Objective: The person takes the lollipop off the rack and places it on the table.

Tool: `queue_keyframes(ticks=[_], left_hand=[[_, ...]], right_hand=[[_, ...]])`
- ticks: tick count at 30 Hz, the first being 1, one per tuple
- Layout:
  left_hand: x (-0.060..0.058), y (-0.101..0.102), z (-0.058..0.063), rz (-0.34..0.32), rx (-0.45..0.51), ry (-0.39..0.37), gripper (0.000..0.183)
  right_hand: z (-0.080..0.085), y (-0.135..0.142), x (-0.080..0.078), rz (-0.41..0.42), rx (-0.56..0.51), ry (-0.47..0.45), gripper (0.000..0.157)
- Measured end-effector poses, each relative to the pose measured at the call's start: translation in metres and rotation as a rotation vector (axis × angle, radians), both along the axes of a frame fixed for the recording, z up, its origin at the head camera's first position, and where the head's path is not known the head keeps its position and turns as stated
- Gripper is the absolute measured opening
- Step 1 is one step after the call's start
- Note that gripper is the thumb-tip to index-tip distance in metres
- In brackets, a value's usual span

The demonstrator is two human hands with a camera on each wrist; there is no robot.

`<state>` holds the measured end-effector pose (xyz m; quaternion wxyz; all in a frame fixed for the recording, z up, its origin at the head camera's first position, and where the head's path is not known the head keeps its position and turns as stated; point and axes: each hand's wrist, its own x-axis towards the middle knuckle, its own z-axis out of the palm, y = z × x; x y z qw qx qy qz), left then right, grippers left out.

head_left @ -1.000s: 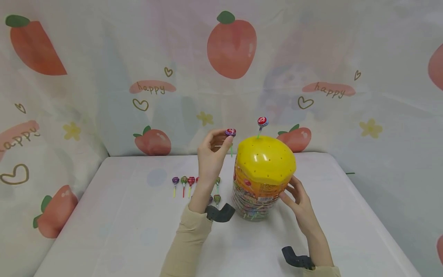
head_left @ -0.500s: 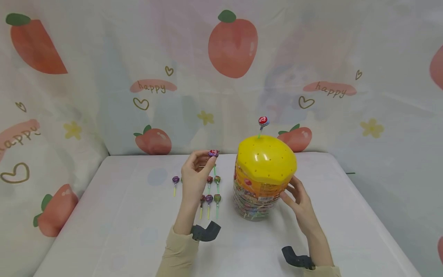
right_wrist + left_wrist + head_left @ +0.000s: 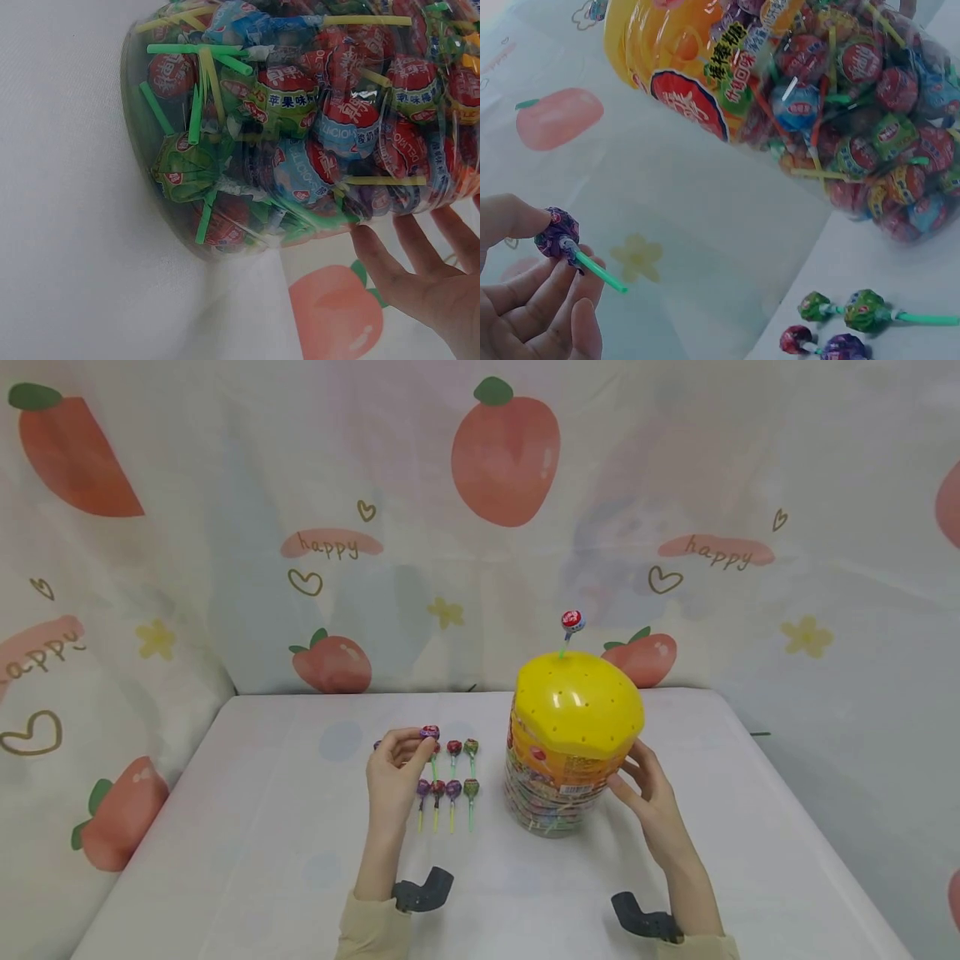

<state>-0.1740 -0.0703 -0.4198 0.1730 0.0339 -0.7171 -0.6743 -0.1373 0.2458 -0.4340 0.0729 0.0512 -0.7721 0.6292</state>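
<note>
My left hand (image 3: 392, 785) pinches a purple-wrapped lollipop (image 3: 557, 231) between thumb and fingers, its green stick pointing away in the left wrist view. In the head view it is over two rows of lollipops and hides some of them. A clear plastic jar (image 3: 543, 789) packed with lollipops stands right of the rows, topped by a yellow lid (image 3: 577, 706) dotted with small holes. One red-and-blue lollipop (image 3: 572, 622) stands upright in the lid. With fingers extended, my right hand (image 3: 654, 810) touches the jar's right side, fingertips against the plastic in the right wrist view.
On the white table (image 3: 247, 827), the front row has a purple lollipop (image 3: 453, 790) and a green lollipop (image 3: 471, 788) at its right end. Behind them lies a red lollipop (image 3: 453, 748). A fruit-patterned cloth (image 3: 502, 577) hangs behind and at the sides.
My left hand has carried the purple lollipop leftward and down, from beside the lid to over the rows. The right hand and jar have stayed in place.
</note>
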Motion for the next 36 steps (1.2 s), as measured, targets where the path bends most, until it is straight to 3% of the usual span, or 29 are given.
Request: queue_keyframes(ticks=[11, 27, 36], left_hand=[[0.005, -0.016, -0.036, 0.055, -0.060, -0.211, 0.024], [-0.001, -0.034, -0.070, 0.148, -0.178, -0.301, 0.021], [-0.007, -0.036, -0.085, 0.172, -0.344, -0.351, 0.023]], right_hand=[[0.001, -0.002, 0.000, -0.001, -0.006, -0.007, 0.063], [0.000, 0.000, 0.000, -0.001, -0.010, -0.009, 0.063], [0.000, 0.000, 0.000, -0.003, -0.011, -0.005, 0.063]])
